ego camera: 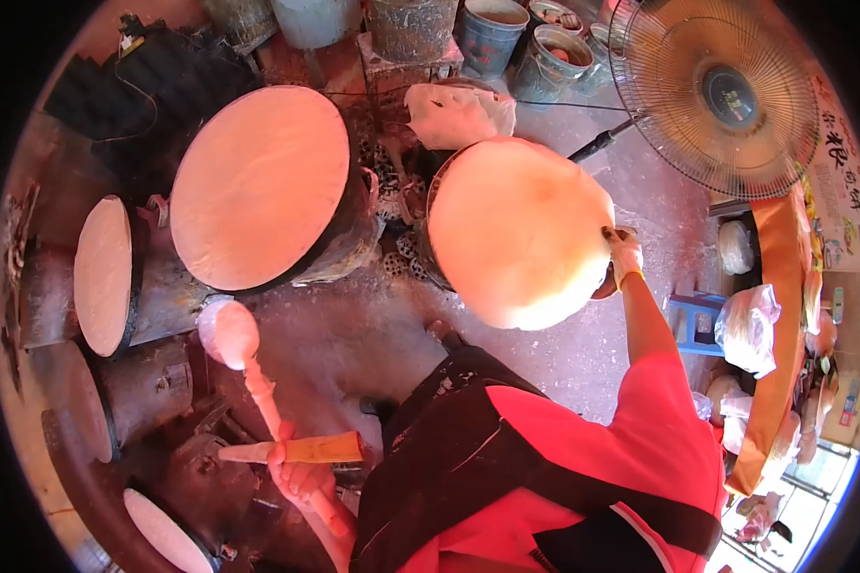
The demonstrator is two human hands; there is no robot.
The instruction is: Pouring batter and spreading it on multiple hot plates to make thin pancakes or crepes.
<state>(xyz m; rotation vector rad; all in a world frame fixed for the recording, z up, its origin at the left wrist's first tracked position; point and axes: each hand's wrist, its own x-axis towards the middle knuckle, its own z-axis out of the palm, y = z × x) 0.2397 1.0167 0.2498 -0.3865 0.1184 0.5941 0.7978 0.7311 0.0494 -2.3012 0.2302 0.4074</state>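
My left hand [304, 473] grips a wooden-handled ladle [233, 336] with a rounded head coated in pale batter. A flat wooden scraper [294, 451] lies crosswise in the same hand. At the right edge of a large thin round flatbread [519, 229], my right hand [625, 251] pinches the rim. The flatbread covers most of the round griddle [436, 265] under it; I cannot tell how far it is lifted. To the left, a wide griddle [308, 272] on a drum stove is covered by another pale round sheet [261, 190].
More sheet-covered griddles on drum stoves [104, 276] line the left side. Perforated coal briquettes [394, 263] lie between the two large griddles. Buckets [491, 36] stand at the back. A large fan [724, 93], a blue plastic stool [691, 322] and an orange-covered counter [777, 344] are at right.
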